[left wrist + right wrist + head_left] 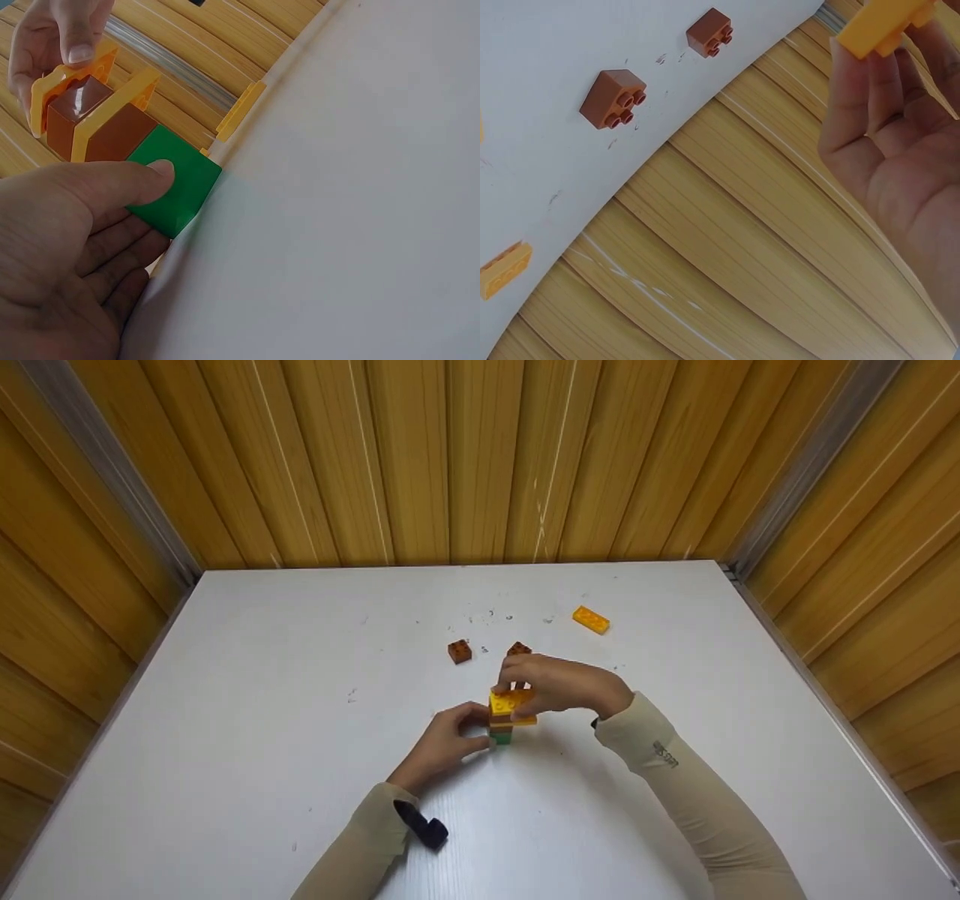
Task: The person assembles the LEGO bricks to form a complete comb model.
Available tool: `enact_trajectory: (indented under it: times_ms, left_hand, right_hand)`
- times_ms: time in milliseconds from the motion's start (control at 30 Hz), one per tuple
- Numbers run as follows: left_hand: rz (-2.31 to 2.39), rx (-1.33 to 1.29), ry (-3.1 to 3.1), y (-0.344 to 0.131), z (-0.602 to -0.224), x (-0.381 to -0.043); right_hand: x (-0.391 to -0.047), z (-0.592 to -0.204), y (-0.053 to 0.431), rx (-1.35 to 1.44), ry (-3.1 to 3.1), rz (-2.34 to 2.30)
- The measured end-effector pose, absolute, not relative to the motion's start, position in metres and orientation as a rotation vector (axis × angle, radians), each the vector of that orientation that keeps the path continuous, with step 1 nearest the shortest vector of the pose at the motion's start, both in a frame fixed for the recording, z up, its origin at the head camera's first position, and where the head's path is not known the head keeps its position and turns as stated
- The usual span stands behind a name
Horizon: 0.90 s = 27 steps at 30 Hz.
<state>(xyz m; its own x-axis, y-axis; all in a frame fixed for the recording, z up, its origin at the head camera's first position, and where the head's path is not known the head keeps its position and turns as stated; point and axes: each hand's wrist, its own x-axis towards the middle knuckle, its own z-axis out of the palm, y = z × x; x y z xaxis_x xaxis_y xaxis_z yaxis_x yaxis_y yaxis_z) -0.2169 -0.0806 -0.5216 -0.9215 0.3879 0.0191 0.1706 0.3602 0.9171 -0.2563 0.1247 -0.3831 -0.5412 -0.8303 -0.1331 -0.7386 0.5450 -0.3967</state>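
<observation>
Stacked bricks (501, 719) stand on a white table (262, 735) (wood-patterned panels (420, 465) behind).

From my end, head cam gives dark lettering (665, 754) on the R sleeve (699, 801), nr the cuff, set at a slant: poss. starts "LEG", rest too sm. & blurry for me to read.

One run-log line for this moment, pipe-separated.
left hand: grips green block at base of stack | right hand: holds top yellow plate | on table: brown blocks, another yellow plate
</observation>
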Motion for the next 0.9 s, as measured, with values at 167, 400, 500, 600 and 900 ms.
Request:
enact_trajectory:
  times_ms: [167,400,500,600,900]
  left_hand:
    - [1.61,0.524,2.404,-0.0815,-0.5214,-0.2163]
    - [1.6,0.511,2.413,-0.0822,-0.5218,-0.2161]
    - [1.594,0.492,2.41,-0.0813,-0.521,-0.2152]
    - [1.607,0.506,2.406,-0.0812,-0.521,-0.2154]
    - [1.612,0.507,2.403,-0.081,-0.5209,-0.2173]
  right_hand:
    - [-0.2535,-0.384,0.1257,-1.294,2.489,-0.412]
    - [-0.253,-0.3861,0.1263,-1.307,2.498,-0.431]
    - [-0.2535,-0.3863,0.1266,-1.314,2.489,-0.453]
    - [-0.2541,-0.3864,0.1263,-1.302,2.486,-0.465]
    - [-0.2551,-0.3844,0.1258,-1.252,2.494,-0.453]
